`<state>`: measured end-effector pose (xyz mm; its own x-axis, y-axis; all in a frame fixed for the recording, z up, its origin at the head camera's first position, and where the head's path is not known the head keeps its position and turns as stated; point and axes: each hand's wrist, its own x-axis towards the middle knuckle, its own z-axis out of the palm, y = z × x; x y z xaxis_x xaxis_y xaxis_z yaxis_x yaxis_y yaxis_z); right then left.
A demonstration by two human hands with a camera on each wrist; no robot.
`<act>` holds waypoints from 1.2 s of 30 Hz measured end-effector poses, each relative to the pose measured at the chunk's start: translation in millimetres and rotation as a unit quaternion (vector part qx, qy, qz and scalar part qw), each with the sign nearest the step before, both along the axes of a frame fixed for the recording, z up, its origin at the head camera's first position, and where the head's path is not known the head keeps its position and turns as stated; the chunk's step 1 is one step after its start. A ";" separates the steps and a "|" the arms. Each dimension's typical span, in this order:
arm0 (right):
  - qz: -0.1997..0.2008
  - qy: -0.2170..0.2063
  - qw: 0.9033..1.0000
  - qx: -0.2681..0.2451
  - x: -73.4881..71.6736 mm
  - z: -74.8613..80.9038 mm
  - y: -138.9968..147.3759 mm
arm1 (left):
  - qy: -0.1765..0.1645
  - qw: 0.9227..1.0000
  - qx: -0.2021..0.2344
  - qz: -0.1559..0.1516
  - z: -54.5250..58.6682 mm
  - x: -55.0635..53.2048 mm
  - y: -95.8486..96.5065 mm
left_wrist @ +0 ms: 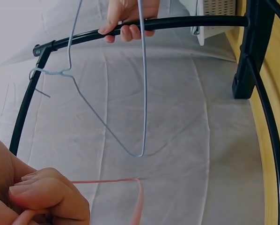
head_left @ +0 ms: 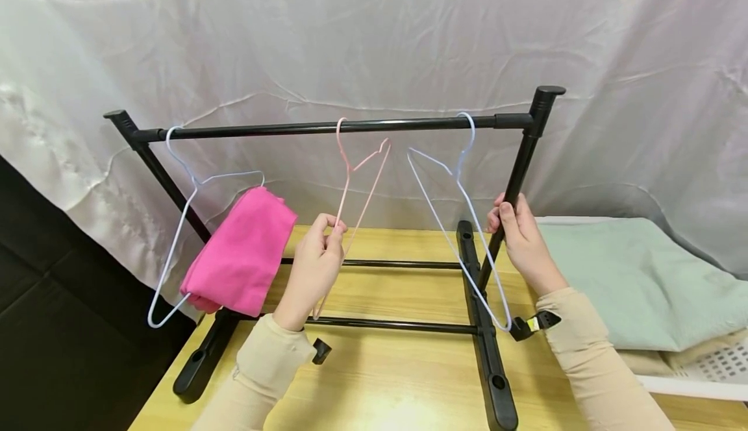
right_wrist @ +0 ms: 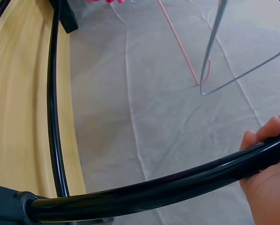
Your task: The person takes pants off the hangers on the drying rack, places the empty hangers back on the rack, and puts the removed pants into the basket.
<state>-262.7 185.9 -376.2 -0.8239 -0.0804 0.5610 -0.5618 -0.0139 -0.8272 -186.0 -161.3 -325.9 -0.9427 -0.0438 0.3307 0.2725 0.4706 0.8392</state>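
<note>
Hanger in pink (head_left: 349, 171), hooked on the rail (head_left: 280, 127) between blue hangers (head_left: 458, 172), pinched in the left grip (head_left: 312, 259), with the right grip (head_left: 526, 243) curled round the upright (head_left: 521, 166). Could pop off with too sharp a lift! Could snag alongside on a wide swing, could rock everything if braced too lightly.

Free to pass between pink hanger (head_left: 349, 169) and right blue hanger (head_left: 458, 175); blocked far left by cloth (head_left: 242, 252), above by bar (head_left: 403, 124).
</note>
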 end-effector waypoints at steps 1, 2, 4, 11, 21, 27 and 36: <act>-0.003 -0.001 1.000 0.001 0.4 -0.1 0.1 | 0.001 1.000 0.001 -0.001 -0.8 0.4 -0.1; -0.007 -0.003 1.000 0.004 0.8 -0.2 0.3 | 0.003 1.000 0.003 -0.002 -1.4 0.7 -0.2; -0.014 -0.008 1.000 0.010 2.1 -1.1 1.0 | 0.002 1.000 0.007 -0.005 -2.6 2.3 -0.3; 0.012 0.004 0.999 -0.030 2.2 -2.1 -1.8 | -0.019 0.999 0.035 -0.036 -5.3 11.7 -2.6; 0.020 -0.008 0.999 -0.026 4.5 0.7 -3.9 | -0.001 0.999 0.016 -0.034 -4.6 23.5 -11.9; 0.016 -0.013 0.999 -0.029 2.5 -1.6 -2.2 | 0.017 1.000 0.000 -0.020 -5.1 29.6 -17.8; 0.017 -0.010 0.999 -0.047 -0.9 -2.8 -2.4 | 0.053 0.998 -0.035 0.009 -0.9 36.8 -26.7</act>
